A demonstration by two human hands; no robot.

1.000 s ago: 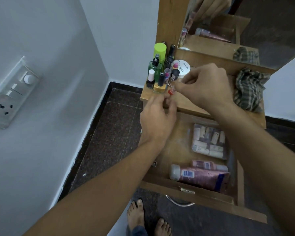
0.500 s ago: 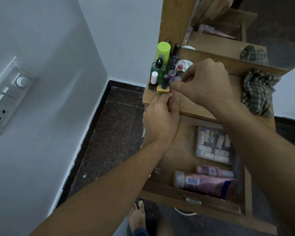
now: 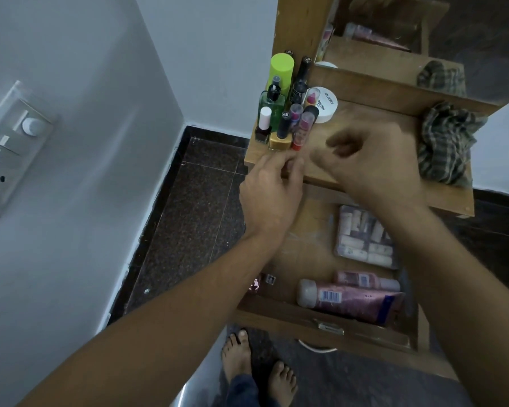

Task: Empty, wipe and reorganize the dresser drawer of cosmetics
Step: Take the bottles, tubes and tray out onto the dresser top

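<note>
Just beyond curled fingers of left hand (image 3: 272, 190), red lipstick (image 3: 302, 132) upright on dresser top (image 3: 370, 114), grasp unclear, right hand (image 3: 373, 163) loosely curled, empty.

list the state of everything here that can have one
drawer, pulled open, not yet emptied
lipstick, upright on the dresser top, clear cap on
nail polish, upright, white cap on
white jar, lid on
checked cloth, crumpled on the dresser top
pink tube, lying on its side in the drawer
left hand, fingers curled below the lipstick, contact unclear
right hand, blurred, fingers loosely curled, nothing seen in it
</note>
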